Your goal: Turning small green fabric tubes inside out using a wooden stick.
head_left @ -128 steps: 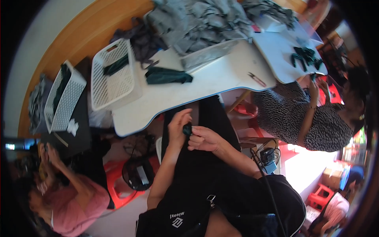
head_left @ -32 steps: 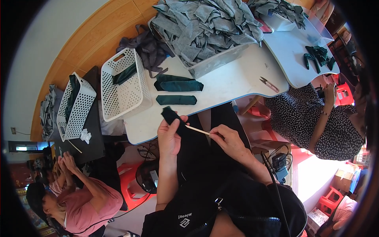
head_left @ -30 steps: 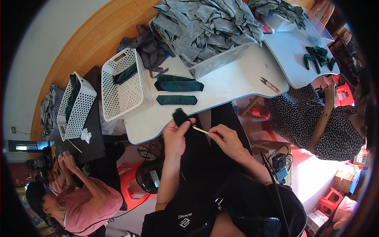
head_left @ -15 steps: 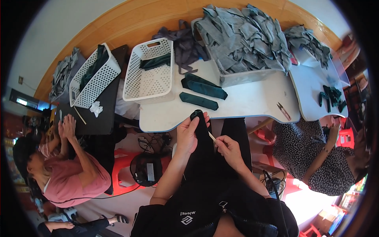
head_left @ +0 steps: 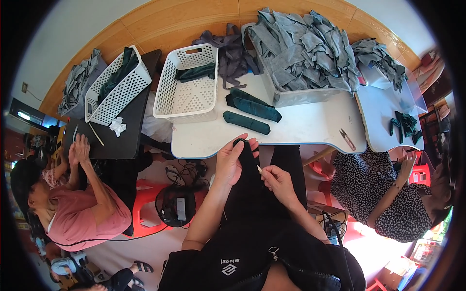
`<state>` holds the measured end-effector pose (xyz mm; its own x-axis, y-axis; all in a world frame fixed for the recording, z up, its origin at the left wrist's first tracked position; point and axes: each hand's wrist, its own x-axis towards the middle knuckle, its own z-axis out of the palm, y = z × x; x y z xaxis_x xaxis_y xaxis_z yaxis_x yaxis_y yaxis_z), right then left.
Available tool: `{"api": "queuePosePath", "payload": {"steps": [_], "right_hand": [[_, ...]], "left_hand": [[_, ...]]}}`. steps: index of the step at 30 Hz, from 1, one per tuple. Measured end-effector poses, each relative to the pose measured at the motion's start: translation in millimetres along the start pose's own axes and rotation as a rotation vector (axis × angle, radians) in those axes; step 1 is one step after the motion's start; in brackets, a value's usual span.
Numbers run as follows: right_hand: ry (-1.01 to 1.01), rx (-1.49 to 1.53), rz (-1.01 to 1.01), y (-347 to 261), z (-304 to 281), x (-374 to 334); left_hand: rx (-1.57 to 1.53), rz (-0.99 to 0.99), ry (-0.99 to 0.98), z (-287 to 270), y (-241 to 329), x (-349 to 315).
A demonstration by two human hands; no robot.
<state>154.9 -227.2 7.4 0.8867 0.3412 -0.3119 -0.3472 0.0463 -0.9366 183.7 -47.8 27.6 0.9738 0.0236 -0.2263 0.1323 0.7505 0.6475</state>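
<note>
My left hand (head_left: pixel 230 164) pinches the upper end of a dark green velvet fabric strip (head_left: pixel 247 156), which hangs over my black-clothed lap just in front of the table edge. Between the fingers of my right hand (head_left: pixel 278 184) is a thin pale stick (head_left: pixel 260 170). Its tip meets the right edge of the strip; whether it goes inside the fabric, I cannot tell. On the white table (head_left: pixel 310 119) beyond my hands, a flat dark green velvet piece (head_left: pixel 246 122) lies in front of a small stack of similar pieces (head_left: pixel 255 105).
A white perforated basket (head_left: pixel 167 109) with green fabric stands back left. A clear bin (head_left: pixel 310 97) heaped with grey strips (head_left: pixel 303 53) is behind. Thread snips (head_left: pixel 347 139) lie to the right. Co-workers sit on both sides; a black mesh fan (head_left: pixel 175 206) stands below left.
Less of the pale stick shows between my right fingers and the strip. My hands have barely moved, and the whole view has shifted slightly.
</note>
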Motion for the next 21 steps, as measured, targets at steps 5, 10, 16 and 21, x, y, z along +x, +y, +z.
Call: {"api": "queuePosePath", "payload": {"steps": [5,10,16,21], "right_hand": [[0.027,0.112,0.022,3.1,2.3,-7.5],[0.066,0.231,-0.018,10.1,8.7,-9.6],[0.031,0.281,-0.027,8.8,5.2,-7.2],[0.071,0.109,-0.058,5.1,0.9,-12.1]], "left_hand": [[-0.037,0.092,0.061,-3.2,-2.9,2.6],[-0.047,0.021,0.139,1.7,-19.4,-3.7],[-0.025,-0.003,0.046,8.1,-10.7,-3.9],[0.012,0.018,-0.008,8.7,-1.7,1.0]]}}
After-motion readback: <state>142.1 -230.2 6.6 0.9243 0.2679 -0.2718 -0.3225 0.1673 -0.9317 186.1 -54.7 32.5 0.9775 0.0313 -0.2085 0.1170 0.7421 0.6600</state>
